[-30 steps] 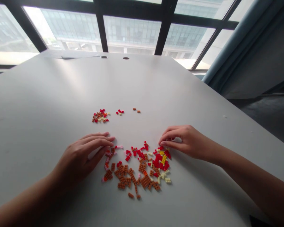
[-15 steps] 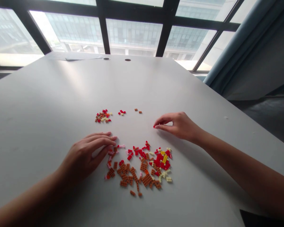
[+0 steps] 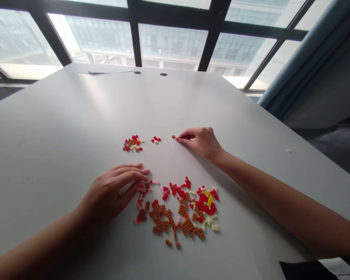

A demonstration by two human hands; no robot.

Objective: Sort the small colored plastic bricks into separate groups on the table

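Windows (image 3: 172,42) with black frames fill the far side, tall buildings beyond them, and a blue curtain (image 3: 297,58) hangs at the right. A wide pale grey table (image 3: 61,116) stretches out below, with two small round holes (image 3: 163,74) near its far edge and a dark sheet (image 3: 303,270) at the near right corner. On the table lies a big scattered heap of tiny plastic bricks (image 3: 177,214), brown, red, yellow, cream and pink. Farther off sit a smaller clump of bricks (image 3: 132,143), a little group of red bricks (image 3: 155,139) and a tiny brown brick (image 3: 173,136). The left hand (image 3: 113,192) lies flat on the table, its fingers loosely spread and holding nothing, their tips (image 3: 146,171) just beside the heap's top left edge. The right hand (image 3: 200,142) reaches beyond the heap, thumb and fingers drawn narrow at a tiny red brick (image 3: 178,139), just beside the brown one; whether they grip it, I cannot tell.
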